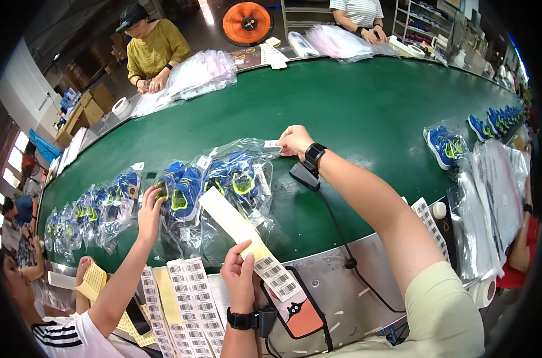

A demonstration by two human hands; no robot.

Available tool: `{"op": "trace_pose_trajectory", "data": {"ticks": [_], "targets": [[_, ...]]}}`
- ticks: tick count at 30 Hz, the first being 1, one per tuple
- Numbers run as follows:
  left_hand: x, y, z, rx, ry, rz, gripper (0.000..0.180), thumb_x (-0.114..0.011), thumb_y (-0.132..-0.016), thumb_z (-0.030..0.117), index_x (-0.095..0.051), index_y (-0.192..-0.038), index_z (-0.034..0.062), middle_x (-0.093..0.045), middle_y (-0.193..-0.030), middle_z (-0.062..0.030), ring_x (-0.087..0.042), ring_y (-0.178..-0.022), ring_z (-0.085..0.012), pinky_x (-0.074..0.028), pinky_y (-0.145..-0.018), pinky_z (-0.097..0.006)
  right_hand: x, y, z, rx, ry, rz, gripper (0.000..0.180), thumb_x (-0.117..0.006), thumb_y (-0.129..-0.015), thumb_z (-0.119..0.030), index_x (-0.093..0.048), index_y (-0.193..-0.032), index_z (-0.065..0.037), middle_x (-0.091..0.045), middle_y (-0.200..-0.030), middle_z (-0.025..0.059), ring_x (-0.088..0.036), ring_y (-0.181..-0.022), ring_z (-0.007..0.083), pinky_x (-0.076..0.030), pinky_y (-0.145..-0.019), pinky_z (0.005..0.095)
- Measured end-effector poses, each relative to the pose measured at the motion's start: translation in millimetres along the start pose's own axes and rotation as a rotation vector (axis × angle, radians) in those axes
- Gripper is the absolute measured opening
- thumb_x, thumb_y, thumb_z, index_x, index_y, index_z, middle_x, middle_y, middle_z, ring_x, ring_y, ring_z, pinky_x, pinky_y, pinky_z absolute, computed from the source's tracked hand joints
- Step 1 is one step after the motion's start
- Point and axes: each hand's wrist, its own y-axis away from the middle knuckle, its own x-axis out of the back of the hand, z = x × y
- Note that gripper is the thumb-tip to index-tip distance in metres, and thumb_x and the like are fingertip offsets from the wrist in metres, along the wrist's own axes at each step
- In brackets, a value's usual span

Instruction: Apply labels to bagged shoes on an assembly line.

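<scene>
barcode label strip is pinched in the left hand near the lower edge of the green surface, its long backing running up toward the bagged blue shoes. a small white label is pressed by the right hand onto the top corner of that clear bag. a co-worker's hand is laid on the neighbouring bagged pair. more label sheets are spread at the near edge.

My left hand pinches a glossy paper label strip; my right hand touches a crinkly clear plastic bag. The belt looks matt green, its near edge dull metal.
</scene>
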Motion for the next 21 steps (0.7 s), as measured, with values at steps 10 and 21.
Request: {"op": "trace_pose_trajectory", "data": {"ticks": [10,21], "targets": [[4,8,1,-0.078,-0.012,0.011,0.028,-0.048,-0.098,0.014,-0.054,-0.119,-0.0027,-0.063,-0.106,-0.0111,-0.062,-0.091,-0.0159,-0.051,-0.083,-0.029,155,32,-30,0.146,0.427,0.101,0.058,-0.071,-0.076,-0.01,-0.048,-0.129,-0.004,-0.067,-0.089,0.0163,-0.068,-0.071,0.024,-0.058,-0.059,0.0346],[-2,-15,0,-0.066,0.036,0.002,0.024,-0.061,-0.091,0.007,-0.058,-0.113,-0.0026,-0.063,-0.088,-0.002,-0.056,-0.077,-0.0043,-0.044,-0.067,-0.019,444,75,32,0.046,1.561,0.339,0.022,-0.056,-0.074,-0.008,-0.064,-0.093,-0.002,-0.066,-0.096,0.0243,-0.062,-0.097,0.0402,-0.049,-0.085,0.0437]]}}
